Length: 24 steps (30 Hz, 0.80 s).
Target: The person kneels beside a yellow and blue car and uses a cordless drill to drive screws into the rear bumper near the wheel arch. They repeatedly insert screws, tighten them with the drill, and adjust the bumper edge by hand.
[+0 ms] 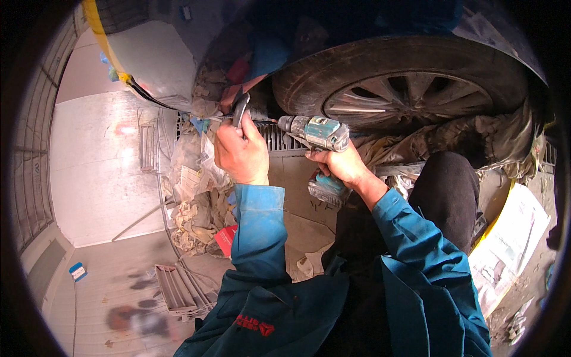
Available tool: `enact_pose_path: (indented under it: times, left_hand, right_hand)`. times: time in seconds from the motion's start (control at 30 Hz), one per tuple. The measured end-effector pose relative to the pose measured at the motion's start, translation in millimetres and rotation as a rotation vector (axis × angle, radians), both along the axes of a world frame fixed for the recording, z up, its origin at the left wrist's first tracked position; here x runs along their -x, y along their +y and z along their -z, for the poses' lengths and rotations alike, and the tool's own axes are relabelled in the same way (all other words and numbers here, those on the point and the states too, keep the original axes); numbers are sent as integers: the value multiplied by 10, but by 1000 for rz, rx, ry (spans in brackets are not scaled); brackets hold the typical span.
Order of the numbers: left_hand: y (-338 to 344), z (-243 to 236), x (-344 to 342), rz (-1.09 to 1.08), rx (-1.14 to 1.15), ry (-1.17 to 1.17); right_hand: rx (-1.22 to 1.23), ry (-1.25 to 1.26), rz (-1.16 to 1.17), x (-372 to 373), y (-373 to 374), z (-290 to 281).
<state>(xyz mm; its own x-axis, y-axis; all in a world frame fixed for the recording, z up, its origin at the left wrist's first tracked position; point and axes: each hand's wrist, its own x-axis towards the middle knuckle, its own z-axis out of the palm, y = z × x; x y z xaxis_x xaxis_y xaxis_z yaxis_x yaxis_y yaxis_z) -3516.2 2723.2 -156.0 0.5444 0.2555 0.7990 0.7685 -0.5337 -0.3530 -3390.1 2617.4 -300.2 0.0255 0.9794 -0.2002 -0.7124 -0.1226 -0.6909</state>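
Teal-and-grey cordless drill is held on the near side of the wheel, chuck facing left; right hand's fingers wrapped round its grip. Left hand, left of the wheel, pinches a thin grey piece, kind unclear. Crumpled paper lies left and nearer than the wheel.

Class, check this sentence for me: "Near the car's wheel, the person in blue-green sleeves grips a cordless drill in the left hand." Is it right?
Not quite: the hand is wrong. The head view shows the cordless drill gripped in the right hand, not the left hand. The wheel and blue-green sleeves are as stated.
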Motion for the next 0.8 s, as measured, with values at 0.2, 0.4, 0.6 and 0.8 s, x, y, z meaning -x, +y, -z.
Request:
enact_pose_path:
  times: [0.2, 0.4, 0.6, 0.8]
  left_hand:
    - [10, 29, -7, 4, 11, -25]
    - [8, 45, -3, -6, 11, -22]
    - [-2, 38, -12, -9, 19, -29]
    - [-42, 54, -50, 22, 53, -29]
  right_hand:
    - [3, 12, 34, 30, 4, -43]
    - [-7, -13, 45, 65, 15, -53]
    - [-1, -44, 59, 77, 18, -67]
    - [-27, -95, 64, 68, 37, -39]
